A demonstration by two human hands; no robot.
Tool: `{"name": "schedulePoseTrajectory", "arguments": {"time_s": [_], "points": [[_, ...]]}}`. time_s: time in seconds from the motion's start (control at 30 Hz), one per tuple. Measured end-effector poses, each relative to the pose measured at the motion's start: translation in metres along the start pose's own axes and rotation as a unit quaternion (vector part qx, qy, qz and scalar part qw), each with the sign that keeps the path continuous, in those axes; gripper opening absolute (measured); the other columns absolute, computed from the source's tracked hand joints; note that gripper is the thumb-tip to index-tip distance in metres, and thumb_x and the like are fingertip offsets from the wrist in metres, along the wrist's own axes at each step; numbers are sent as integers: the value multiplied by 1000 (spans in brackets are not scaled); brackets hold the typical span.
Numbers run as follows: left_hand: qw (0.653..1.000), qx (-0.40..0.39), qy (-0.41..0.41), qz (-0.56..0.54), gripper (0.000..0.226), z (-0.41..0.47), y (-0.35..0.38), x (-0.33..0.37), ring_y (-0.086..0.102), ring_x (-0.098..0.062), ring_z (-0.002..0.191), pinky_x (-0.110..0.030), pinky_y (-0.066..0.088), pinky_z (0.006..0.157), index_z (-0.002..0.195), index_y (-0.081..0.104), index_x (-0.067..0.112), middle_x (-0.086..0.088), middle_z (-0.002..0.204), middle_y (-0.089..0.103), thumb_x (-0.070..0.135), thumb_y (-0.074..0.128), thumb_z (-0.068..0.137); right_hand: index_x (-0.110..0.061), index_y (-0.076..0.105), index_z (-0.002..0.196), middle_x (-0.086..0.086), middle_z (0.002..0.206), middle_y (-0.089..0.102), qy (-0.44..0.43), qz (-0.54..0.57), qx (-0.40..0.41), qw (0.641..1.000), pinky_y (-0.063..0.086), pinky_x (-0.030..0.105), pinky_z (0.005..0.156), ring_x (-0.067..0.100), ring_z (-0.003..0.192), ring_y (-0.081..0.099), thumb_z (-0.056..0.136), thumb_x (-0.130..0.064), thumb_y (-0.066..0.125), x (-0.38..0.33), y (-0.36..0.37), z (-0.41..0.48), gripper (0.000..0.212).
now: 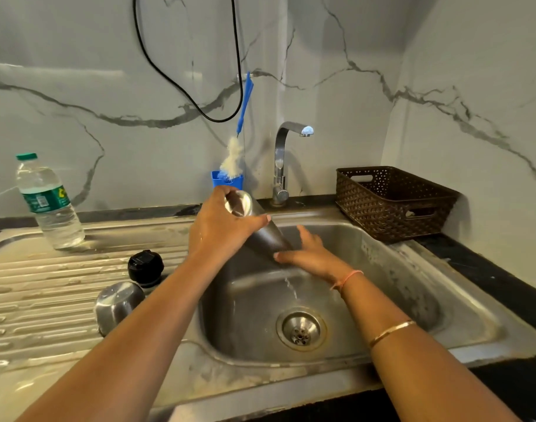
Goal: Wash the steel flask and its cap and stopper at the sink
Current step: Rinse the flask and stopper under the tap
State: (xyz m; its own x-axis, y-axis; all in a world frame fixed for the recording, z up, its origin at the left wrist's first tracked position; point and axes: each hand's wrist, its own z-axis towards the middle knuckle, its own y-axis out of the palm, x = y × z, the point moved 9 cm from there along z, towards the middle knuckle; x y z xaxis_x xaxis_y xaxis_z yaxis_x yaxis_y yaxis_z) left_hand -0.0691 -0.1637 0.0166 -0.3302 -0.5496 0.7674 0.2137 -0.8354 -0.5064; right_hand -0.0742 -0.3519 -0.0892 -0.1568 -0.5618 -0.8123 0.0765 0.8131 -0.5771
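Step in hand: rinsing the flask body. By my reading, the rinse water is being tipped out.
Flask (268,236): held over the sink (397,284), tilted, base up and to the left, mouth down and to the right.
Water (291,289): a thin stream falls from the low end towards the drain (301,330).
Left grip (221,229): wrapped round the raised base end, thumb across the steel.
Right grip (309,254): fingers mostly straight and spread, touching and steadying the low mouth end, not clenched.
Cap (119,303): the steel cup lies upside down on the ribbed surface (32,300) left of the sink.
Stopper (145,267): black, just behind the cap, apart from the flask.
Tap (286,159): no stream visible from it.
Brush (241,126): blue-handled, standing in a blue holder (227,179) behind the sink.
Next move, as a judgement: let the flask drain, then set it down. Whether the cap and stopper are washed yet cannot be told; if not, they come next, and that calls for opening the tap and perhaps reaching for the brush.
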Motion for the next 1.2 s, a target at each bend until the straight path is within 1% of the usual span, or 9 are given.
{"name": "schedulePoseTrajectory", "arguments": {"time_s": [0.1,0.23,0.3,0.4,0.57,0.73,0.87,1.0,1.2], "points": [[999,-10,20,31,62,-2,-1,7,50,-13,91,-31,47,79,119,46,30,12,101,50,54,75,69,-32,-11,149,2,160,-7,-167,-133,5,977,14,56,116,25,147,-2,72,-64,64,-39,24,-6,113],[999,-16,16,37,58,-4,-3,8,51,-12,88,-28,43,72,118,47,30,12,99,52,56,72,71,-30,-4,151,1,157,18,-233,-34,30,971,29,43,114,18,142,25,74,-54,69,-54,24,-17,109],[999,-29,27,32,62,-6,1,9,49,-9,90,-26,41,74,122,48,30,15,102,51,57,71,71,-33,6,149,1,151,34,-243,-62,47,967,38,39,109,20,133,40,74,-50,72,-56,18,-22,100],[997,-54,50,-17,79,-8,9,13,48,-5,101,-24,43,83,135,42,30,14,121,54,59,73,68,-28,32,133,-2,127,57,-233,-103,109,961,50,39,92,21,109,59,69,-52,76,-59,4,-28,82],[996,-43,45,-69,96,-6,4,17,52,-10,107,-33,48,90,142,33,31,5,136,47,79,50,60,-24,39,115,1,115,63,-182,-54,170,967,52,44,88,26,103,62,63,-52,79,-54,-14,-27,71],[995,-14,0,-94,81,1,1,-2,53,-12,107,-34,47,88,135,42,24,3,131,53,77,39,74,-22,38,123,0,119,61,-228,3,255,940,52,40,90,21,106,61,65,-46,81,-71,-40,-44,76],[994,22,-32,-101,52,9,-1,-18,57,-13,96,-22,41,66,127,46,19,3,119,58,57,41,93,-23,36,116,2,122,59,-187,51,249,949,49,42,95,23,109,59,68,-40,81,-58,-37,-37,68],[996,7,-52,-68,42,12,5,-30,55,-11,98,-28,44,75,129,44,22,4,124,56,37,56,91,-24,35,113,3,117,59,-163,51,257,951,49,43,93,25,106,59,71,-41,78,-50,-40,-34,62],[998,-10,-51,-38,38,12,14,-34,49,-6,99,-25,38,76,125,48,26,9,121,54,34,59,89,-19,37,115,4,115,59,-150,35,263,952,49,44,93,26,105,59,72,-40,78,-49,-44,-35,64]]}}
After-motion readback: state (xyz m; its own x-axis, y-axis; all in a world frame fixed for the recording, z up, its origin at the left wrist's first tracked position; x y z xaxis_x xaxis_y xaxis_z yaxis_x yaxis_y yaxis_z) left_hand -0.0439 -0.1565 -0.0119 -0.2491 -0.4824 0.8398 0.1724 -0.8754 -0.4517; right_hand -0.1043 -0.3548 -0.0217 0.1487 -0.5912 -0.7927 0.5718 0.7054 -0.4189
